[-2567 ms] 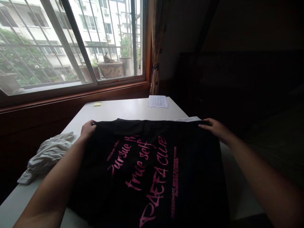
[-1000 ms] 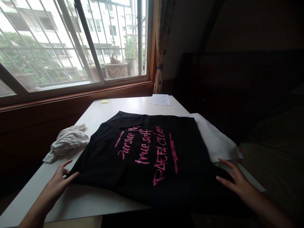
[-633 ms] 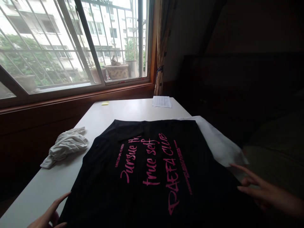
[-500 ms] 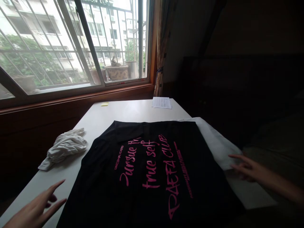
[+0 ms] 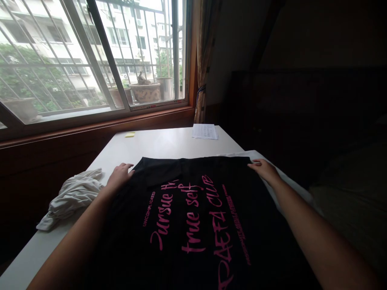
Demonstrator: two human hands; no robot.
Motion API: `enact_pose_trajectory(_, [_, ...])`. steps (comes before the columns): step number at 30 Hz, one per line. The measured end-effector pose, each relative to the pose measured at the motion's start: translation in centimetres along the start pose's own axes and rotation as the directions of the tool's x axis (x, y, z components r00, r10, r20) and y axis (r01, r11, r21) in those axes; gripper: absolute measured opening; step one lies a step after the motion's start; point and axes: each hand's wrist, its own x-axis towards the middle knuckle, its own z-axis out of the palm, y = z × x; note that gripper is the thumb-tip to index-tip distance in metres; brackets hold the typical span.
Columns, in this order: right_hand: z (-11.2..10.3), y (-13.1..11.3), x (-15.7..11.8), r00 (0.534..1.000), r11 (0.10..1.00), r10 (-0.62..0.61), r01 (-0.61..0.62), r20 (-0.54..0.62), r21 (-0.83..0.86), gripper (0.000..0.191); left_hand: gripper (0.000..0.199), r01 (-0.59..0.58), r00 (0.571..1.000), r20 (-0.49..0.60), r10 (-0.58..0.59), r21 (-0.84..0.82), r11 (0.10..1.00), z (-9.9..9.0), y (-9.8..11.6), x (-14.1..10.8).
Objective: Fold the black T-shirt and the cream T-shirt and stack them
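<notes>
Best done with both far corners of the black T-shirt (image 5: 193,209) taken at the same moment and drawn with even tension, so the top edge stays straight and the pink lettering does not skew. Worth pinching only the top layer, clear of the white cloth (image 5: 273,167) peeking out beneath on the right. Fabric judged thin and limp: likely to sag or crease if lifted from one side alone.

Spread flat across the centre and lower part of the frame, on the white counter (image 5: 163,143). Black, with slanted pink script and small pink print running from lower centre toward the far edge. A darker flap folded over near the top edge, left of centre. Near edge cut off by the bottom of the frame.

Left hand (image 5: 119,176) at centre left, resting on the far left corner, fingers curled loosely over the hem; a firm pinch cannot be told. Right hand (image 5: 264,169) at centre right, fingers bent onto the far right corner, touching the fabric; grip likewise unclear.

Crumpled pale garment (image 5: 68,197) at left, just beside the left forearm. Sheet of paper (image 5: 204,131) and a yellow note (image 5: 130,134) near the far edge of the counter. Barred window (image 5: 90,56) filling the upper left, potted plant (image 5: 146,89) on the ledge outside.
</notes>
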Motion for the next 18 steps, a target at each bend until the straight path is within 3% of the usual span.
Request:
enact_pose_trajectory(5, [1.9, 0.1, 3.0, 0.997, 0.999, 0.029, -0.027, -0.072, 0.024, 0.057, 0.050, 0.023, 1.000, 0.019, -0.022, -0.047, 0.999, 3.0, 0.7, 5.0])
enact_pose_trajectory(11, [2.4, 0.8, 3.9, 0.996, 0.961, 0.089, -0.093, 0.025, 0.262, 0.074, 0.050, 0.026, 0.998, 0.055, -0.019, -0.118, 0.993, 4.9, 1.8, 9.3])
enact_pose_trajectory(14, [2.0, 0.7, 3.5, 0.980, 0.881, 0.118, -0.177, 0.158, 0.439, 0.079, 0.047, 0.025, 0.998, 0.065, -0.015, -0.150, 0.988, 5.6, 2.1, 10.7])
enact_pose_trajectory(18, [1.3, 0.5, 3.5, 0.978, 0.824, 0.047, -0.154, 0.205, 0.546, 0.073, 0.033, 0.013, 0.999, 0.050, -0.004, -0.187, 0.982, 6.5, 2.1, 11.8])
